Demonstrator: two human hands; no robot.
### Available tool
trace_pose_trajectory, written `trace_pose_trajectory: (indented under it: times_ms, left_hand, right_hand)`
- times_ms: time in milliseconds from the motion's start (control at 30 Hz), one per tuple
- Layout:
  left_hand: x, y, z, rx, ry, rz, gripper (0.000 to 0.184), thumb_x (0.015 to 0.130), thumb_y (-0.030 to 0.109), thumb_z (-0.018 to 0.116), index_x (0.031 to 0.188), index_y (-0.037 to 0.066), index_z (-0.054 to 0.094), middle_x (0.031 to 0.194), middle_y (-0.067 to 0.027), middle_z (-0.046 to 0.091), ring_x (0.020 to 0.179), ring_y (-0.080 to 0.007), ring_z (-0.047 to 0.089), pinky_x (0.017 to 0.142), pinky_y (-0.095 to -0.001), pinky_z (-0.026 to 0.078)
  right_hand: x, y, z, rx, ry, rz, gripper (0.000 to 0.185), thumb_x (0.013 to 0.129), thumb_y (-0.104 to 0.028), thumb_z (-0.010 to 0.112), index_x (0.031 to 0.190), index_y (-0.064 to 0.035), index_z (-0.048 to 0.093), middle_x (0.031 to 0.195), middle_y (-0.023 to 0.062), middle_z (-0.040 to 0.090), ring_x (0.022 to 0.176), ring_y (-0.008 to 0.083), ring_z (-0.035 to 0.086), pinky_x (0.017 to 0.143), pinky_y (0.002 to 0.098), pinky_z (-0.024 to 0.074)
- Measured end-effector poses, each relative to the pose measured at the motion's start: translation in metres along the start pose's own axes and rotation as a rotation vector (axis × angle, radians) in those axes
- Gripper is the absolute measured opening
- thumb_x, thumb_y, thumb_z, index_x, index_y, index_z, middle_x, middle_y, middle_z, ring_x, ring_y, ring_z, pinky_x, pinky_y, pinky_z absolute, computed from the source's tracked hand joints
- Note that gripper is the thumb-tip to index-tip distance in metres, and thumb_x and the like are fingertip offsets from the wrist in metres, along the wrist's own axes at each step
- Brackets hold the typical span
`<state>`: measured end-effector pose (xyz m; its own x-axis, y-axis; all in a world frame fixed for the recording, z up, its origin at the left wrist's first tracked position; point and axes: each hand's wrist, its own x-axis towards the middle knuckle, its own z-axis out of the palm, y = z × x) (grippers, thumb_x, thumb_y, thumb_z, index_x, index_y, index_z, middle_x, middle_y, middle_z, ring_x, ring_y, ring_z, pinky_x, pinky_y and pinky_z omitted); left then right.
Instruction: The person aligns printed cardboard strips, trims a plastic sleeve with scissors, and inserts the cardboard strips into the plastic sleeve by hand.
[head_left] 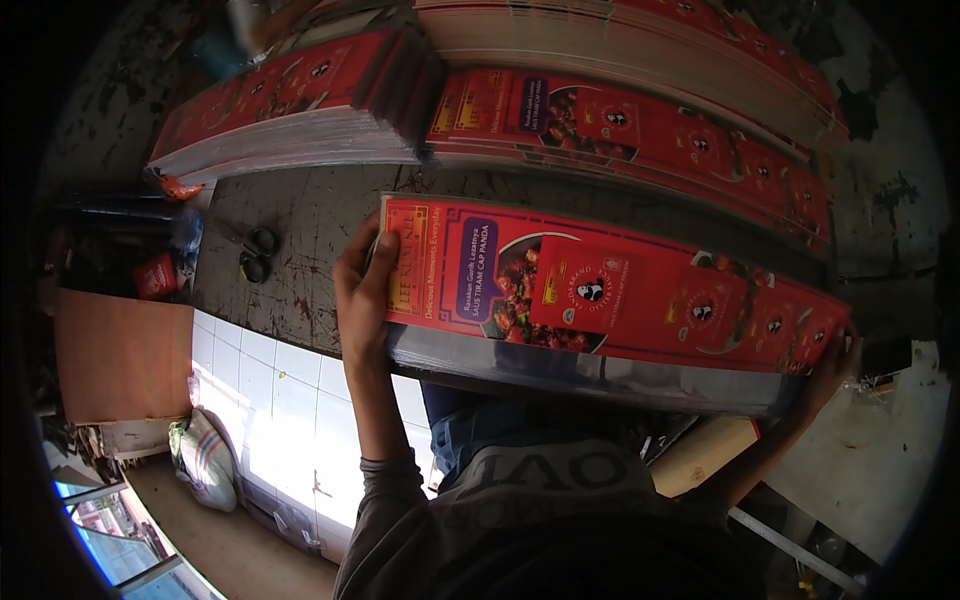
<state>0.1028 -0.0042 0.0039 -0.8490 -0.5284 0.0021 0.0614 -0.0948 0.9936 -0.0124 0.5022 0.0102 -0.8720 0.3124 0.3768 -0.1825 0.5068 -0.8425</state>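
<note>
Red, glossy Saus Tiram Cap Panda strip (620, 290) sits centre to mid-right of frame, slanting down to the right, held btwn both hands. L hand (362, 275) grasps its left end: thumb flat on the printed face, other fingers mostly out of sight underneath. R hand (830, 365) clasps the lower right corner; it's dim there, so exact thumb placement is hard to say. Grey, shiny plastic-looking layer (600, 385) shows along the lower edge; unclear if it's joined to the print or separate.

Handling, judged by looks: one strip is prob. light, thin & bendy lengthwise, so a one-end hold would likely let the middle sag. Shiny face = likely slippery; corners could crease, print might scuff. Best hold: both short ends, thumbs on top, fingers under, light pressure, no pinching mid-panel. If several are held together, wt. goes up & layers could slide apart.

Similar red stuff: left stack (280, 100) at upper left of frame, centre stack (650, 130) at upper centre. Black-handled scissors (258, 255) lie on the dark, scratched table (300, 300), left of centre.
</note>
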Motion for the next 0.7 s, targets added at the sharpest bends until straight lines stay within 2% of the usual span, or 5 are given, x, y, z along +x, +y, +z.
trace_pose_trajectory:
  times_ms: [233,400,467,533,700]
  left_hand:
    - [-0.002,-0.004,-0.005,-0.132,0.025,0.107,0.032,0.083,0.013,0.049,0.109,-0.006,0.048,0.091,-0.0126,0.059,0.08,-0.0134,0.058,0.071,-0.0252,0.046]
    - [-0.007,-0.007,-0.006,-0.17,0.086,0.231,0.028,0.083,0.01,0.05,0.109,0.002,0.05,0.096,-0.0076,0.058,0.092,-0.016,0.055,0.083,-0.0333,0.043]
    - [-0.005,-0.016,-0.013,-0.425,-0.073,0.539,0.019,0.079,0.014,0.056,0.097,0.006,0.055,0.09,-0.0069,0.057,0.095,-0.0214,0.052,0.091,-0.0393,0.035]
    - [-0.001,-0.018,-0.009,-0.548,-0.155,0.617,0.011,0.076,0.016,0.061,0.084,0.012,0.053,0.084,-0.0049,0.053,0.105,-0.0274,0.045,0.096,-0.0497,0.029]
    - [-0.001,-0.018,-0.009,-0.496,-0.325,0.665,0.017,0.072,0.016,0.063,0.065,0.015,0.048,0.081,0.0007,0.048,0.114,-0.0255,0.039,0.099,-0.0518,0.029]
  right_hand:
    - [-0.002,-0.003,-0.001,-0.041,0.06,-0.078,0.025,0.088,-0.021,0.045,0.103,-0.0014,0.046,0.099,0.0086,0.051,0.088,0.0138,0.048,0.076,0.0266,0.0394]
    - [-0.008,0.0,-0.008,-0.034,0.322,-0.057,0.027,0.089,-0.022,0.041,0.11,-0.0043,0.042,0.101,0.0101,0.052,0.09,0.0155,0.048,0.077,0.0274,0.0395]
    - [-0.004,0.029,-0.028,0.226,0.252,-0.184,0.024,0.083,-0.012,0.046,0.106,-0.0062,0.044,0.108,0.0099,0.049,0.099,0.0209,0.047,0.087,0.0329,0.037]
    - [-0.006,0.027,-0.031,0.788,0.03,-0.247,0.026,0.078,-0.005,0.045,0.103,-0.0097,0.044,0.107,0.0091,0.048,0.104,0.0247,0.045,0.09,0.0398,0.0354]
    - [0.0,0.049,-0.043,0.696,-0.099,-0.321,0.01,0.078,-0.007,0.043,0.086,-0.0107,0.045,0.096,0.0069,0.049,0.096,0.0238,0.046,0.089,0.0419,0.0368]
